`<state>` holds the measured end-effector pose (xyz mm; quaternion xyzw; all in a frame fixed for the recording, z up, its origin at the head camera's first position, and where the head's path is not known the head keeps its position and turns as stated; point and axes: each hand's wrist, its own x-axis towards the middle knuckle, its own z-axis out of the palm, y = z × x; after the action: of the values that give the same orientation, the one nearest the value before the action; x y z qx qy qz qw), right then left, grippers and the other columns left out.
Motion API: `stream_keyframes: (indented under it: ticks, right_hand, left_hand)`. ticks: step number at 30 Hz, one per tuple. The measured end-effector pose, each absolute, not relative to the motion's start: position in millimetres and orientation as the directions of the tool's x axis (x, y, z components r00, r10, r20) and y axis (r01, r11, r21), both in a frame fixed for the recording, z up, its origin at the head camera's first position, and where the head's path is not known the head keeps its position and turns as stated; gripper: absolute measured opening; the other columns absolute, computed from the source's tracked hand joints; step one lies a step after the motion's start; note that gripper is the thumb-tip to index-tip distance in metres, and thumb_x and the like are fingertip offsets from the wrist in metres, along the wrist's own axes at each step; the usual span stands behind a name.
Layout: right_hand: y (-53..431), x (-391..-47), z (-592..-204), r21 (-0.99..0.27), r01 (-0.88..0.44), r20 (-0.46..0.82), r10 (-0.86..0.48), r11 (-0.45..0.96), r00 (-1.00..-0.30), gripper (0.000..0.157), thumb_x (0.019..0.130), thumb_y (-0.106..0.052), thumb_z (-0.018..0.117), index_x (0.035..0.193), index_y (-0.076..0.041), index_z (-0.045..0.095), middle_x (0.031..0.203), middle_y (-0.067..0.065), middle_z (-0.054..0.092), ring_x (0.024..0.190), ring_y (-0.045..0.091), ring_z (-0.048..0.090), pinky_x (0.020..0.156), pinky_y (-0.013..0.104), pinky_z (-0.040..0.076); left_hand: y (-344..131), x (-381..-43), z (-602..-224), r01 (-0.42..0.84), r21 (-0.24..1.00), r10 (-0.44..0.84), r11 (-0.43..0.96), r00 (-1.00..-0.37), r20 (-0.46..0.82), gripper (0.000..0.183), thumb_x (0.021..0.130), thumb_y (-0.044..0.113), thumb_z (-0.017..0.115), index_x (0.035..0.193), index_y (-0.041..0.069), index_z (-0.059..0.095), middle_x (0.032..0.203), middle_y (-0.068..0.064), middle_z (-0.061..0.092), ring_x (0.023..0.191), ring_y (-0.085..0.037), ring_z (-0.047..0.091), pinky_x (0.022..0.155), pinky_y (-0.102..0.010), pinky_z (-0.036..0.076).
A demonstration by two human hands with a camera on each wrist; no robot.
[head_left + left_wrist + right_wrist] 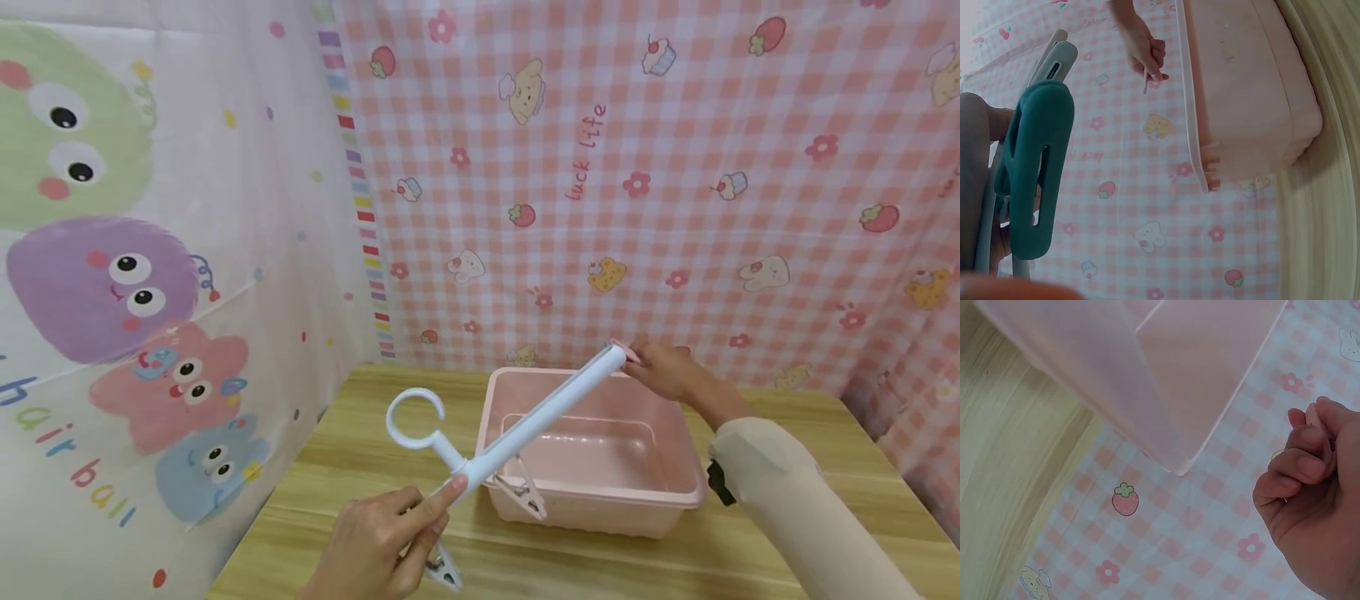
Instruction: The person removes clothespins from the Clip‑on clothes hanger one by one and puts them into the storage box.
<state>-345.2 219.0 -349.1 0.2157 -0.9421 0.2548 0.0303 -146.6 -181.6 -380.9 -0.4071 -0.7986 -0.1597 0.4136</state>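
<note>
A light blue clip hanger (551, 408) with an open ring hook (397, 417) is held slantwise by my left hand (378, 542), near the base of the hook. Below the bar hang a pale clip (528, 496) and another clip (444, 571) beside the left fingers. A green clip (1041, 175) shows close up in the left wrist view. My right hand (663, 371) pinches a small flat pink piece (1317, 422) by the bar's far end, its fingers curled. The hand hides most of this piece; whether it touches the bar I cannot tell.
A pink plastic basin (600, 508) stands on the wood-grain table (322, 467), behind and below the hanger. A pink checked cloth (675, 233) hangs at the back, and a white cartoon-printed sheet (270, 208) hangs at the left.
</note>
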Motion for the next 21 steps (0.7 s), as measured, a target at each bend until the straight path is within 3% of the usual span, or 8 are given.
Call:
stream_keyframes:
  ticks: [6,9,11,15,21]
  right_hand:
    - [217.5,-345.1,-355.8,-0.466,-0.431,0.199,-0.383,0.773,-0.902,0.021,0.098,-0.020,0.063,0.097,0.001,0.064,0.076,0.008,0.059,0.066,0.017,0.051,0.060,0.030,0.042]
    - [216.4,-344.3,-354.8,-0.460,-0.425,0.197,-0.377,0.780,-0.905,0.031,0.097,-0.027,0.063,0.110,0.001,0.066,0.091,0.017,0.068,0.078,0.025,0.063,0.068,0.037,0.052]
    - [215.5,-343.5,-353.1,-0.448,-0.412,0.194,-0.364,0.793,-0.911,0.041,0.098,-0.034,0.060,0.120,0.000,0.066,0.111,0.022,0.071,0.097,0.035,0.068,0.081,0.047,0.057]
    - [216.5,-342.6,-349.6,-0.398,-0.379,0.178,-0.335,0.836,-0.925,0.060,0.102,-0.046,0.049,0.144,-0.003,0.054,0.144,0.026,0.057,0.131,0.050,0.054,0.106,0.066,0.044]
    - [219.2,-340.9,-346.3,-0.337,-0.379,0.185,-0.334,0.862,-0.924,0.062,0.104,-0.039,0.040,0.154,-0.002,0.039,0.157,0.030,0.039,0.144,0.054,0.036,0.115,0.071,0.029]
  left_hand:
    - [-182.3,-144.9,-382.9,0.780,-0.076,0.515,0.621,-0.333,0.790,0.038,0.110,0.033,0.043,0.135,0.019,0.068,0.062,0.013,0.047,0.060,0.010,0.021,0.052,-0.002,0.015]
    - [-182.5,-144.6,-382.9,0.782,-0.076,0.513,0.619,-0.329,0.793,0.038,0.110,0.032,0.043,0.133,0.018,0.069,0.061,0.013,0.047,0.060,0.010,0.021,0.052,-0.002,0.015]
    - [-182.5,-144.5,-382.8,0.784,-0.077,0.513,0.616,-0.325,0.794,0.038,0.110,0.032,0.043,0.133,0.018,0.069,0.061,0.013,0.046,0.060,0.010,0.020,0.052,-0.002,0.015]
    - [-182.5,-144.6,-382.2,0.788,-0.076,0.512,0.611,-0.320,0.797,0.037,0.110,0.031,0.043,0.132,0.017,0.070,0.061,0.013,0.045,0.060,0.010,0.019,0.052,-0.002,0.014]
    - [-183.5,-144.4,-381.2,0.787,-0.068,0.504,0.613,-0.323,0.801,0.036,0.109,0.030,0.044,0.134,0.020,0.068,0.062,0.013,0.045,0.059,0.009,0.020,0.051,-0.003,0.015]
